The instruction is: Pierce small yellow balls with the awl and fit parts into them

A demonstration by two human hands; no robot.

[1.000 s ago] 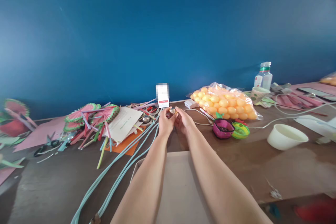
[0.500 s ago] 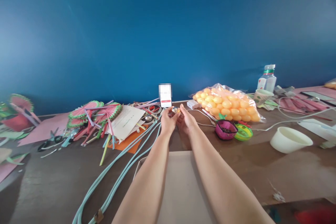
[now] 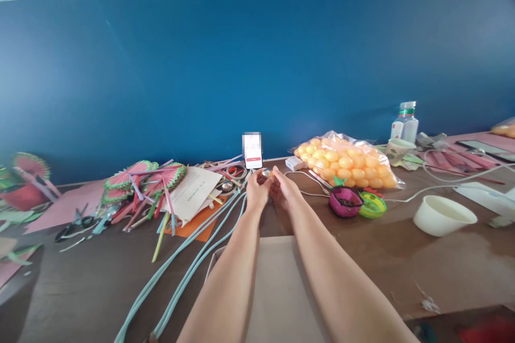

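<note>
since the earlier frame the hands have hardly shifted, staying together at frame centre. the table (image 3: 402, 262) lies bare at lower right and is crowded with paper fans (image 3: 145, 174) at left. left hand (image 3: 256, 191) and right hand (image 3: 285, 191) pinch a small shiny piece (image 3: 266, 172) between fingertips, lifted clear of the clutter, apparently for two-handed work.

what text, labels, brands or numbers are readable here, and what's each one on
No text here can be read as words.
phone standing by the blue wall: the screen is blurred and only a red bar shows.
white sheet among the paper strips: printed lines, too small to read.
bottle label: too blurred to read.
small round object pinched between left hand and right hand: no lettering can be made out.
</note>
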